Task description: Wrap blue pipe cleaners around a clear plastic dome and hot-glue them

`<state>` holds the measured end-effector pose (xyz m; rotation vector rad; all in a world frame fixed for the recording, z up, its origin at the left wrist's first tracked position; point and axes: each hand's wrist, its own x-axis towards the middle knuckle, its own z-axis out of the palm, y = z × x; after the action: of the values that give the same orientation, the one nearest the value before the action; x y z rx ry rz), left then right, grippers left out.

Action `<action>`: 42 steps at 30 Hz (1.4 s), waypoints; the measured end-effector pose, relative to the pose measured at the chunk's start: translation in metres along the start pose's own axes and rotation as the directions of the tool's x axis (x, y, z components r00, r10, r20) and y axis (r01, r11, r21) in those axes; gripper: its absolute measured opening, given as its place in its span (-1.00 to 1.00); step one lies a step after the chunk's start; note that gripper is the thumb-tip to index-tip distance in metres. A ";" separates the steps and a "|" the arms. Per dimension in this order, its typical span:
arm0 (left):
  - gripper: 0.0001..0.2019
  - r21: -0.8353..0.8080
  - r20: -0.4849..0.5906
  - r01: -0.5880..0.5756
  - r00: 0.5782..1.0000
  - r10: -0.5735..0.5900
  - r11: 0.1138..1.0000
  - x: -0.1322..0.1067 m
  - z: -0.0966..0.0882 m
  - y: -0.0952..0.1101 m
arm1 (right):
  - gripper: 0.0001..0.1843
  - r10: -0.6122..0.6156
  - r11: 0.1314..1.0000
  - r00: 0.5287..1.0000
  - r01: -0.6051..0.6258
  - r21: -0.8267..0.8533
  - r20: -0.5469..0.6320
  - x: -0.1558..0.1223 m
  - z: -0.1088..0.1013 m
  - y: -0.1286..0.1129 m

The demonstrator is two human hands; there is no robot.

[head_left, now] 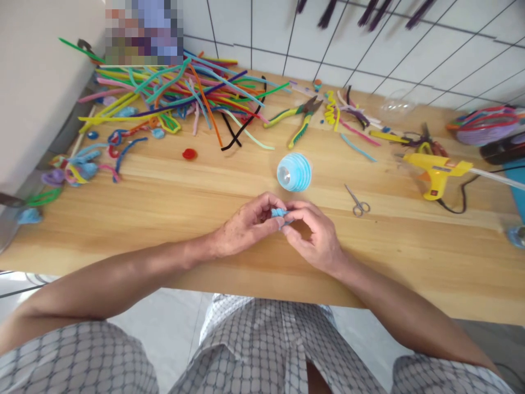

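Note:
My left hand [246,225] and my right hand [315,235] meet over the middle of the wooden table [164,230]. Both pinch a small light-blue pipe-cleaner piece [279,213] held between the fingertips. Most of that piece is hidden by my fingers. Just beyond my hands lies a round ball wrapped in light-blue and white pipe cleaners [294,172], resting on the table on its own. Neither hand touches it.
A heap of coloured pipe cleaners [176,96] covers the far left. Green-and-yellow pliers [301,117] lie behind the ball. Small scissors [358,202] and a yellow glue gun [435,172] with its cable lie to the right. A red cap [189,154] sits left of centre.

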<state>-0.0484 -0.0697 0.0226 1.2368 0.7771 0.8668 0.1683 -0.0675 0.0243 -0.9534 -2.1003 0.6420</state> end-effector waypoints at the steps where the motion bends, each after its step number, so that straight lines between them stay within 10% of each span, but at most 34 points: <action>1: -0.65 0.011 0.009 -0.014 1.000 0.014 1.000 -0.001 0.000 0.000 | -0.93 0.002 1.000 1.000 -0.002 0.007 -0.002 0.001 -0.001 0.000; 13: -0.69 -0.062 -0.036 -0.050 0.998 0.048 0.997 0.002 0.000 -0.008 | -0.89 0.315 0.915 0.944 -0.329 0.232 0.096 0.000 -0.004 0.004; 23: -0.71 0.067 -0.066 -0.039 0.997 0.044 0.997 0.001 0.001 -0.008 | -0.80 0.373 0.873 0.928 -0.351 0.338 0.000 -0.005 -0.001 0.006; 35: -0.88 0.263 -0.038 -0.109 0.992 0.123 0.959 -0.002 -0.001 -0.004 | -0.72 0.448 0.731 0.855 -0.518 0.444 0.260 0.001 -0.007 0.006; 42: -0.89 0.369 0.018 -0.266 0.960 0.280 0.890 0.000 -0.001 -0.006 | -0.90 0.310 0.910 0.943 -0.330 0.250 0.117 0.002 -0.011 -0.003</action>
<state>-0.0485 -0.0702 0.0161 1.6996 0.8308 1.0017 0.1747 -0.0662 0.0333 -1.1414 -1.8709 1.1153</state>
